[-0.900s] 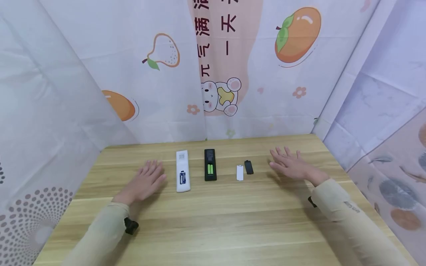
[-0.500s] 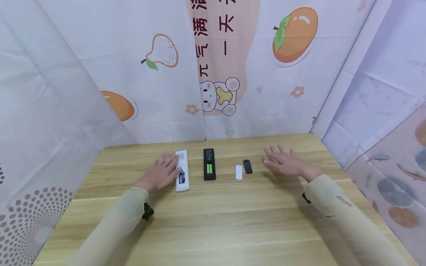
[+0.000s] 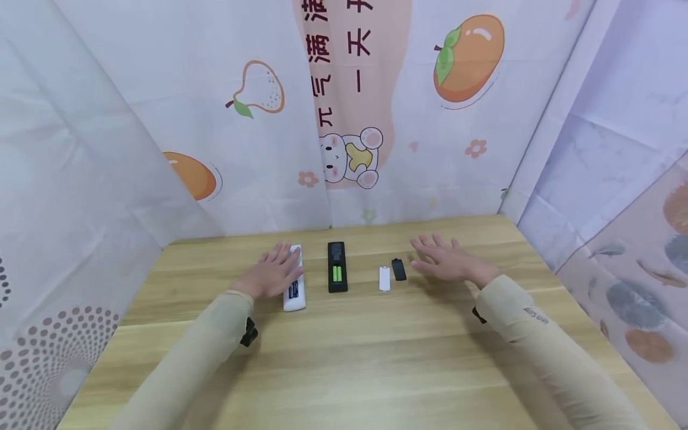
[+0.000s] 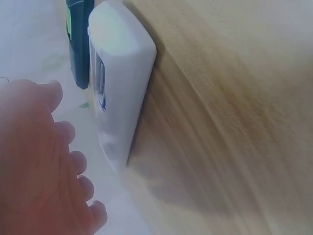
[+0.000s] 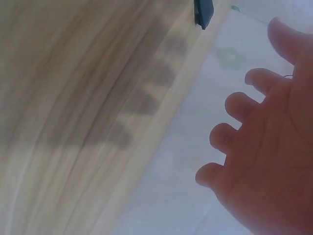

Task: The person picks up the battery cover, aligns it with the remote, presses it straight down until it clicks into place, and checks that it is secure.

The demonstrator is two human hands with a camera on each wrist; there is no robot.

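A white remote control (image 3: 294, 301) lies back up on the table, dark blue batteries (image 3: 293, 289) showing in its bay. My left hand (image 3: 270, 273) hovers over it with fingers spread and hides part of its upper half; the left wrist view shows a gap between hand and remote (image 4: 120, 88). To the right lies a black remote control (image 3: 337, 254) with green batteries (image 3: 337, 274) in its bay. A white battery cover (image 3: 384, 279) and a black battery cover (image 3: 399, 269) lie farther right. Above the table, just right of the covers, my right hand (image 3: 448, 261) has its fingers extended.
The wooden table (image 3: 344, 358) ends at the back against a printed curtain (image 3: 269, 197). More fabric walls (image 3: 618, 155) close in the left and right sides. Dark straps (image 3: 249, 332) sit at both wrists.
My left hand has moved right, from beside the white remote control to over it. My right hand has shifted a little left towards the covers. The remotes and covers lie where they were.
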